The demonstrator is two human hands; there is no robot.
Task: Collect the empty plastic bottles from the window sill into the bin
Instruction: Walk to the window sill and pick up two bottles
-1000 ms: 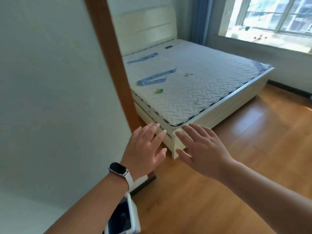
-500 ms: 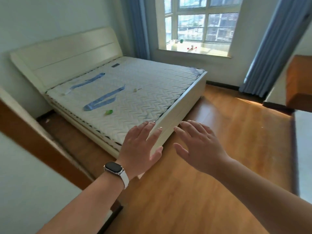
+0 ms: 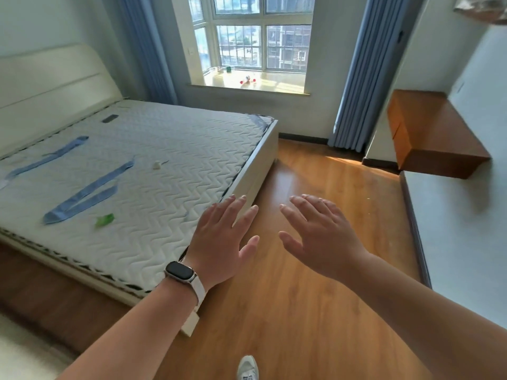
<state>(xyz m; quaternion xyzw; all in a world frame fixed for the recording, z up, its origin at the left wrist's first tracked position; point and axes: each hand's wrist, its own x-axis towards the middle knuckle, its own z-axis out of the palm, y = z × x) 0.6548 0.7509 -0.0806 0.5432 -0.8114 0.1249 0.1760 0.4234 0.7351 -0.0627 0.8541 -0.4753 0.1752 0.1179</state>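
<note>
Far across the room, clear plastic bottles with red caps (image 3: 247,80) lie on the sunlit window sill (image 3: 279,87), with a small green-capped item (image 3: 227,69) further left on it. My left hand (image 3: 222,239), with a watch on its wrist, and my right hand (image 3: 319,234) are stretched out in front of me, palms down, fingers spread, holding nothing. Both hover over the wooden floor beside the bed's foot corner, well short of the sill. No bin is in view.
A bed (image 3: 137,171) with a bare white mattress, blue strips and small scraps fills the left. Blue curtains (image 3: 356,72) flank the window. A wooden cabinet (image 3: 430,133) juts from the right wall. A strip of wooden floor (image 3: 315,174) runs between bed and wall toward the window.
The view has swung right from the doorway wall and come into the room; the window now sits ahead. The bin at my feet has left the frame. Both hands stay spread.
</note>
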